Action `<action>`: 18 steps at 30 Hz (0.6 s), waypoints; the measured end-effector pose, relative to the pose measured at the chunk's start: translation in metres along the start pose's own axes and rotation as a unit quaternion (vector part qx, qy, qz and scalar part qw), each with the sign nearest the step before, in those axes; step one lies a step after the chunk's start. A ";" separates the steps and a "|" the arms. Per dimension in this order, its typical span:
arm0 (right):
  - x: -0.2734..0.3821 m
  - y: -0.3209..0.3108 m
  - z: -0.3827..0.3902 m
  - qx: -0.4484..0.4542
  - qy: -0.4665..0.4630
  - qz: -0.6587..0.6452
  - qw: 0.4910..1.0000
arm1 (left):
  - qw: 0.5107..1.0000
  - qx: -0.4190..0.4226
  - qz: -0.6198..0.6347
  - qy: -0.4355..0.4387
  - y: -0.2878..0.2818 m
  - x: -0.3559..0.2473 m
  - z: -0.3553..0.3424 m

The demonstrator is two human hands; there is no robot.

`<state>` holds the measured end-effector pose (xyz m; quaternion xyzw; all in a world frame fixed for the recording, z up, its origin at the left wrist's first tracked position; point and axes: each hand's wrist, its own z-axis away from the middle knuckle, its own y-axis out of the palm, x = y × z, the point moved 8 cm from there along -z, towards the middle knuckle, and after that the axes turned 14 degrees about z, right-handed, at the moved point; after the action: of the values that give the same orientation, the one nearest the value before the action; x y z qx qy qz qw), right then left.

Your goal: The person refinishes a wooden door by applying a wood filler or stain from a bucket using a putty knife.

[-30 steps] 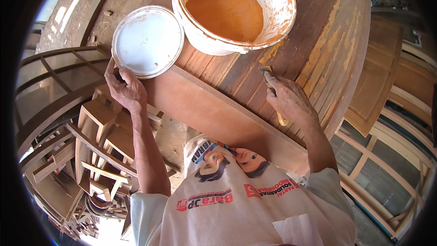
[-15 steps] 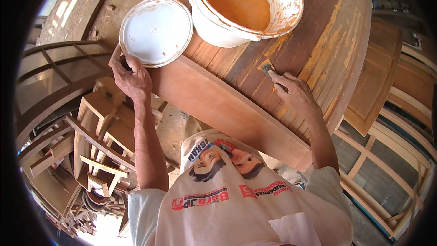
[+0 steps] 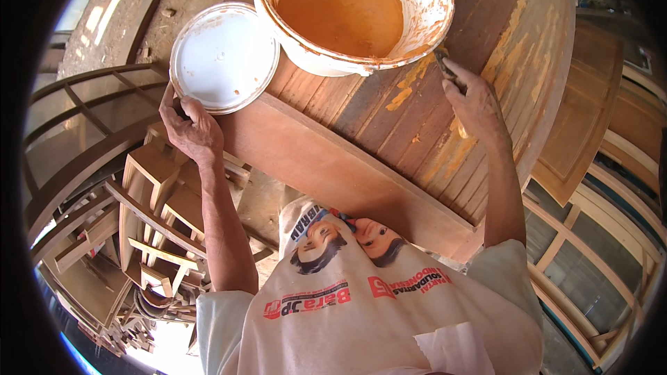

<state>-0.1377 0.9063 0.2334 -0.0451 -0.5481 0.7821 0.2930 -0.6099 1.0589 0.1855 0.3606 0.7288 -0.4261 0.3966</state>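
My left hand [image 3: 194,130] is closed on the near left edge of a round white lid [image 3: 224,55], its fingers curled at the rim. The lid is smeared with orange-brown specks and lies beside a white bucket [image 3: 319,62]. Orange-brown paste [image 3: 340,10] fills the bucket's bottom, and splashes coat the inner wall. In my right hand [image 3: 476,104] is a putty knife [image 3: 440,59], its blade up against or close to the bucket's right rim; I cannot tell whether they touch. A yellowish handle end shows below the palm. Under all this is a slatted wooden panel [image 3: 375,114] with orange filler patches.
A smooth wooden board edge [image 3: 347,167] runs between me and the slats. Wooden frames [image 3: 90,107] and stacked wood pieces [image 3: 149,215] crowd the left. Panelled doors [image 3: 583,111] and glazed frames [image 3: 577,257] lean at the right.
My right hand has moved up and right with the putty knife, from the slats to the bucket's rim. The lid and my left hand have shifted slightly left; the bucket also appears further left.
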 end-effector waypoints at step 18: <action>0.025 0.001 0.010 0.053 -0.008 0.058 0.997 | 0.998 0.000 -0.037 0.049 0.000 -0.005 -0.004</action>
<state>-0.1632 0.9102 0.2427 -0.0551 -0.5050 0.8258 0.2447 -0.6084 1.0618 0.1915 0.3538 0.7604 -0.4223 0.3439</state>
